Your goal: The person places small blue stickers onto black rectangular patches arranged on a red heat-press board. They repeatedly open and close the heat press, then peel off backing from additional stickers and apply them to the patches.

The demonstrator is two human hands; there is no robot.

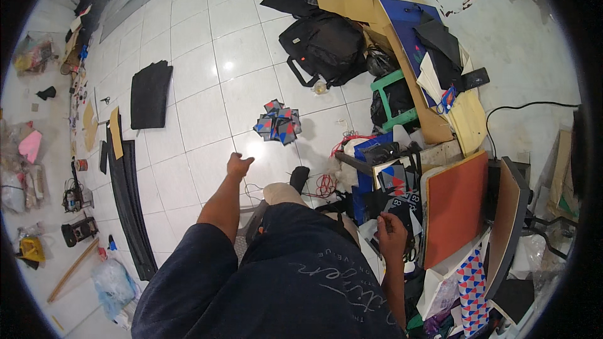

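Observation:
My left hand (240, 166) is held out over the white tiled floor, thumb and a finger apart, with nothing visible in it. Ahead of it on the floor lies a loose heap of flat grey, red and blue patterned pieces (278, 123). At my right side my right hand (392, 233) is closed, its fingertips at the edge of a stack of similar dark printed pieces (397, 182). What those fingers hold, if anything, I cannot make out.
An orange-topped board (456, 210) stands right of my right hand. A green stool (394, 102) and black backpack (326, 47) are farther off. Folded black material (151, 95) and long black strips (132, 207) lie left. Red cord (325, 186) trails near my feet.

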